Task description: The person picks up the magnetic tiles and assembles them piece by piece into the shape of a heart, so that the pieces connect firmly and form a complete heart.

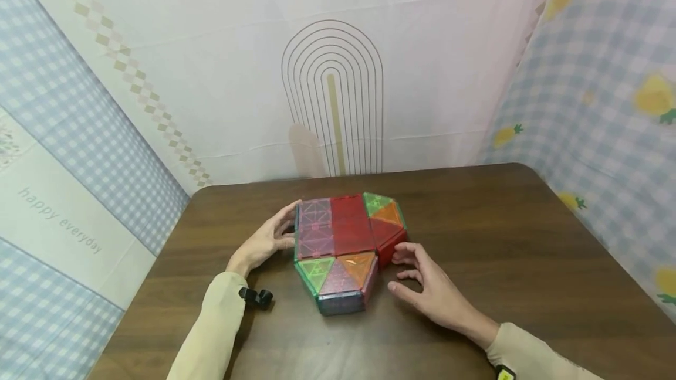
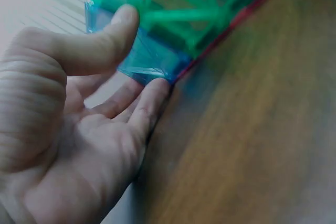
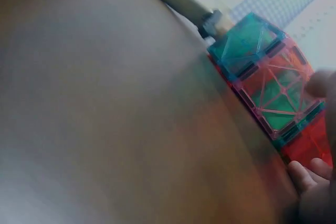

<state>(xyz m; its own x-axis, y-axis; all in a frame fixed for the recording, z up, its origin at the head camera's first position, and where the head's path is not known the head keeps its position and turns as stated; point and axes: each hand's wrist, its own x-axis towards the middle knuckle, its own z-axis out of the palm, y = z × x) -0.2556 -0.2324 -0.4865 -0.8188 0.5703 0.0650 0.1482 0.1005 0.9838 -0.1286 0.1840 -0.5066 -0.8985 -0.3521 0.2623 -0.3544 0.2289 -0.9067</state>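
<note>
A low, flat-topped block of translucent magnetic tiles (image 1: pixel 351 227) sits on the table, with purple, red, green and orange panels on top. Against its left side rests my left hand (image 1: pixel 266 239), fingers loosely extended. The left wrist view shows that thumb (image 2: pixel 126 22) touching the side tiles, green (image 2: pixel 173 3) and blue (image 2: pixel 152 59), with fingertips by the lower edge. At the front right, my right hand (image 1: pixel 430 289) has its fingers loosely bent, fingertips close to a red side tile (image 1: pixel 388 248). In the right wrist view those fingertips are beside a red tile (image 3: pixel 310 142); contact is unclear.
The brown wooden table (image 1: pixel 475 210) extends around the block. Behind it hangs a pale patterned cloth (image 1: pixel 237 75), with checked cloths at both sides. Black wrist gear (image 1: pixel 256 298) sits by the left sleeve.
</note>
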